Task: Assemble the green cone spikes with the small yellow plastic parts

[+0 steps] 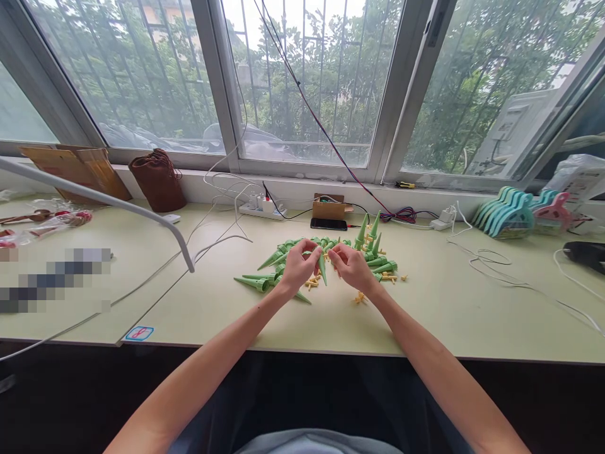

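My left hand [301, 261] is closed around a green plastic watering spike [322, 270], whose pointed end hangs down toward the table. Just to its right, the fingers of my right hand [348, 263] are pinched together near the spike; whatever they hold is too small to make out. Behind and beside both hands lies a pile of similar green spikes [258, 284], and a few stand upright [375, 234] at the right. Small yellow plastic pieces [312, 281] are scattered below my left hand, with more yellow pieces [360, 298] by my right wrist.
A phone [329, 224] lies behind the pile, before a small open cardboard box [328, 208]. Left of them sits a power strip [263, 210] with white cables. A grey bent tube [155, 217] crosses the left side. Turquoise hangers [508, 214] stand at the right.
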Motion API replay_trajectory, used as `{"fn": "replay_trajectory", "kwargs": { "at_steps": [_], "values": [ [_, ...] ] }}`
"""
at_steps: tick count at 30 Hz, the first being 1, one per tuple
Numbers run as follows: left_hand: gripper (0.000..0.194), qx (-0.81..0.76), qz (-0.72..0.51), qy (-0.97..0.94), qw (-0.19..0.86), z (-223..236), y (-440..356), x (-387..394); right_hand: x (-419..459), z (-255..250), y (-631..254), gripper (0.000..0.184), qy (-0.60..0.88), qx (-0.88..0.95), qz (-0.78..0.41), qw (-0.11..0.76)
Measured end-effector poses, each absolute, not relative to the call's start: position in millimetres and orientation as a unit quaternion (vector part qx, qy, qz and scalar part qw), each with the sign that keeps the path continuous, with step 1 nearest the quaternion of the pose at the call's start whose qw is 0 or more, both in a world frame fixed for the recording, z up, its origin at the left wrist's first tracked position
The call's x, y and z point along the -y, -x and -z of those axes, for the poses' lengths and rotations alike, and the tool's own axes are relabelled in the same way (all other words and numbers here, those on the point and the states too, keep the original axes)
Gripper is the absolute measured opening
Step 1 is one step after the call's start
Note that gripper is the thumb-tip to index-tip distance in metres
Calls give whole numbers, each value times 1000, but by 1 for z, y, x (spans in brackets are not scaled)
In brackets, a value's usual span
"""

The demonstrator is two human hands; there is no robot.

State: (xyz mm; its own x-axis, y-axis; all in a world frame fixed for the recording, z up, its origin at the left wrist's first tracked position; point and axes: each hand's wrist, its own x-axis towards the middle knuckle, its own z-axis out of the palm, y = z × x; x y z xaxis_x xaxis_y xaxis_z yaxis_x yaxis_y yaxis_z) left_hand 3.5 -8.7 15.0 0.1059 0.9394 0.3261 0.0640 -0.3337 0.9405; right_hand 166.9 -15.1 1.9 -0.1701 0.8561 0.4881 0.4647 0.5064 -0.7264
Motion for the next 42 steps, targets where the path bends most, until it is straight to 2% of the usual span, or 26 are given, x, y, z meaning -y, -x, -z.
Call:
{"fn": "replay_trajectory", "kwargs": {
  "at_steps": [8,19,34,42],
  "values": [
    [26,-404,-527,-624,411,-13,-3,7,17,-2,-167,33,435,752,-211,449],
    [23,-400,-530,-645,378,-8,-4,7,14,1,-166,49,447,762,-178,434],
    [17,-380,-534,-718,233,-4,-6,14,8,16,-163,59,456,744,-161,461],
    [17,-372,-553,-721,191,1,-8,14,9,22,-162,58,451,734,-148,486]
  ]
}}
